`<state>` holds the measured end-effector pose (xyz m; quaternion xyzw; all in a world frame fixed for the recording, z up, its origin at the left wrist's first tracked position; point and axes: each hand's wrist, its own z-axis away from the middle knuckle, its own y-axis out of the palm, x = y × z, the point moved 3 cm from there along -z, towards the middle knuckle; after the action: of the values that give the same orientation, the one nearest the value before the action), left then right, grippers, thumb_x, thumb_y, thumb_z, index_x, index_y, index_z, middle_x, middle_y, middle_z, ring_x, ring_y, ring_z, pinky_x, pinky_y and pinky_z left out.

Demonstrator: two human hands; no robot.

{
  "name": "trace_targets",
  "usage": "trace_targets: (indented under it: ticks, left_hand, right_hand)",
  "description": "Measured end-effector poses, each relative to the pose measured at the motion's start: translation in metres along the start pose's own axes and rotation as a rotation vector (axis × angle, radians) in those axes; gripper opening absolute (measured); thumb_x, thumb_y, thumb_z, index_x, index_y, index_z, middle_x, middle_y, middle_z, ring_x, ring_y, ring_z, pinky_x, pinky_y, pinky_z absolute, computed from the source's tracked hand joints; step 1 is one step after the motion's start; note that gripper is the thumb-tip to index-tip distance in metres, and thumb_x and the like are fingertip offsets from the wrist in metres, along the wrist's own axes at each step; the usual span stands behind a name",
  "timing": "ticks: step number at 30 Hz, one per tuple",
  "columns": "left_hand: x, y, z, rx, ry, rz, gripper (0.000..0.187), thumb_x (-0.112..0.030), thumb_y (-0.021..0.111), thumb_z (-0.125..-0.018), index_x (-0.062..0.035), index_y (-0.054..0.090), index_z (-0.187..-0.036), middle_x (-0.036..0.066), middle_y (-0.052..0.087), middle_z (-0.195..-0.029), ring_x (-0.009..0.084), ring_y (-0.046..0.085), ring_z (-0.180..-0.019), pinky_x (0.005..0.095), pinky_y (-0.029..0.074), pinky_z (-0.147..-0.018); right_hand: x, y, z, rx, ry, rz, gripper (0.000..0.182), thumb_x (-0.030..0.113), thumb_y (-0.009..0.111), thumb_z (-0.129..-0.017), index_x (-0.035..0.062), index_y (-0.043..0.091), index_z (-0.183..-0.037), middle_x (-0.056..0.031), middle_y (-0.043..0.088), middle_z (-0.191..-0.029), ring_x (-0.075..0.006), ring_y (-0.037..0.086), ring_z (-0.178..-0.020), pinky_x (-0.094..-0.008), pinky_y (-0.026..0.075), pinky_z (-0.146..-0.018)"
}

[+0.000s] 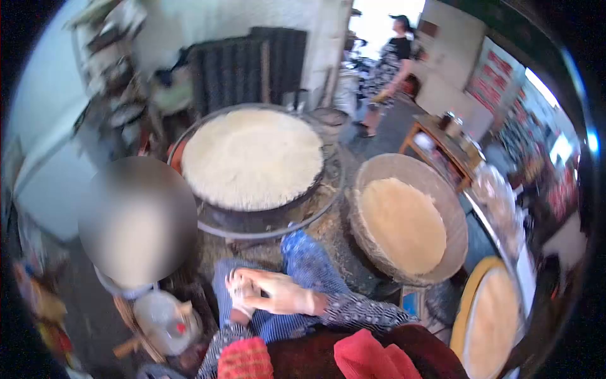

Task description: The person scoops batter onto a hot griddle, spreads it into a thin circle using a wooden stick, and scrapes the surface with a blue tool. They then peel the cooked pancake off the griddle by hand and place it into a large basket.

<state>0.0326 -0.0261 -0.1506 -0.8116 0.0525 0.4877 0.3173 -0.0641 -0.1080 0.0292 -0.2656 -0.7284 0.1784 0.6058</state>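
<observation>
One pan (297, 202), ahead of the lap, bears one pale sheet (252, 155), probably soft, light and easily torn, best taken by its edge. One tub (453, 218) stands to its right. Over the lap, two hands meet, left (242, 294) against right (287, 297), fingers bent; whether they grip anything, I cannot tell.

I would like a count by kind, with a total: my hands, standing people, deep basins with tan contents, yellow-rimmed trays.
Hands, left hand and right hand: 2
Standing person: 1
Deep basin: 1
Yellow-rimmed tray: 1
Total: 5
</observation>
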Motion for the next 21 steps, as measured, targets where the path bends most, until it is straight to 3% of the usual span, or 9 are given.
trace_targets:
  ticks: [1,3,4,7,10,13,14,16,21]
  left_hand:
    - [-0.015,-0.008,-0.005,0.018,0.179,-0.603,0.036,-0.034,0.054,-0.086,-0.003,0.06,-0.103,0.017,0.054,-0.117,0.034,0.047,-0.112,0.0496,0.032,-0.098]
    - [-0.014,-0.005,-0.002,0.142,0.15,-0.533,0.038,-0.035,0.054,-0.086,-0.0033,0.059,-0.105,0.019,0.053,-0.118,0.0382,0.043,-0.118,0.0565,0.025,-0.104]
    - [-0.01,0.001,0.001,0.191,0.162,-0.569,0.039,-0.035,0.054,-0.086,-0.0035,0.059,-0.107,0.019,0.053,-0.119,0.0382,0.043,-0.119,0.0563,0.025,-0.104]
    - [-0.003,0.009,-0.002,0.316,0.17,-0.649,0.041,-0.037,0.052,-0.086,-0.0042,0.06,-0.109,0.019,0.053,-0.12,0.038,0.042,-0.12,0.0561,0.023,-0.106]
    - [-0.006,0.021,-0.012,0.446,0.125,-0.739,0.043,-0.04,0.051,-0.087,-0.0051,0.06,-0.111,0.019,0.053,-0.121,0.0376,0.042,-0.121,0.056,0.021,-0.107]
    - [-0.008,0.035,-0.014,0.528,0.115,-0.848,0.044,-0.042,0.048,-0.088,-0.0054,0.061,-0.11,0.019,0.053,-0.12,0.0366,0.043,-0.122,0.0562,0.02,-0.107]
    - [-0.008,0.04,-0.015,0.559,0.142,-0.873,0.044,-0.042,0.048,-0.088,-0.0055,0.061,-0.11,0.019,0.054,-0.12,0.0365,0.043,-0.122,0.0564,0.02,-0.107]
    - [-0.012,0.047,-0.014,0.608,0.171,-0.896,0.043,-0.042,0.048,-0.088,-0.0064,0.061,-0.109,0.019,0.053,-0.12,0.036,0.042,-0.122,0.057,0.02,-0.107]
    - [-0.019,0.051,-0.009,0.61,0.216,-0.878,0.041,-0.041,0.05,-0.088,-0.0074,0.061,-0.108,0.018,0.053,-0.121,0.0355,0.043,-0.122,0.0563,0.02,-0.107]
  right_hand:
    - [-0.014,-0.025,0.024,-0.174,0.008,0.207,0.064,0.043,0.062,-0.085,-0.0023,0.047,-0.128,-0.0226,0.056,-0.125,-0.0336,0.053,-0.119,-0.0391,0.041,-0.101]
    - [-0.056,-0.06,0.094,-0.303,0.348,0.373,0.067,0.04,0.064,-0.083,-0.0042,0.047,-0.129,-0.0249,0.053,-0.127,-0.0354,0.053,-0.118,-0.0388,0.04,-0.102]
    - [-0.083,-0.069,0.139,-0.541,0.405,0.389,0.063,0.041,0.067,-0.079,-0.0022,0.052,-0.122,-0.0221,0.059,-0.118,-0.0359,0.059,-0.108,-0.0407,0.045,-0.095]
    - [-0.138,-0.086,0.271,-0.743,0.864,0.587,0.069,0.043,0.072,-0.072,-0.0017,0.051,-0.12,-0.0229,0.059,-0.115,-0.0375,0.058,-0.104,-0.0447,0.046,-0.089]
    - [-0.17,-0.087,0.387,-0.855,1.318,0.59,0.089,0.047,0.075,-0.067,0.0027,0.037,-0.134,-0.0254,0.034,-0.139,-0.0415,0.028,-0.132,-0.059,0.02,-0.106]
    - [-0.181,-0.097,0.455,-0.878,1.706,0.441,0.107,0.056,0.072,-0.067,0.007,0.02,-0.147,-0.0268,0.012,-0.152,-0.0406,0.01,-0.142,-0.0592,0.008,-0.111]
    - [-0.186,-0.093,0.461,-0.872,1.709,0.435,0.107,0.056,0.072,-0.067,0.007,0.02,-0.147,-0.0268,0.012,-0.152,-0.0406,0.01,-0.142,-0.0592,0.008,-0.111]
    - [-0.194,-0.084,0.47,-0.626,1.948,0.31,0.113,0.061,0.069,-0.068,0.0083,0.012,-0.15,-0.0254,0.002,-0.154,-0.0397,0.002,-0.144,-0.0597,0.004,-0.111]
    - [-0.199,-0.07,0.46,-0.586,1.939,0.386,0.114,0.061,0.068,-0.069,0.0045,0.011,-0.149,-0.0265,0.005,-0.154,-0.0408,0.006,-0.143,-0.0595,0.008,-0.111]
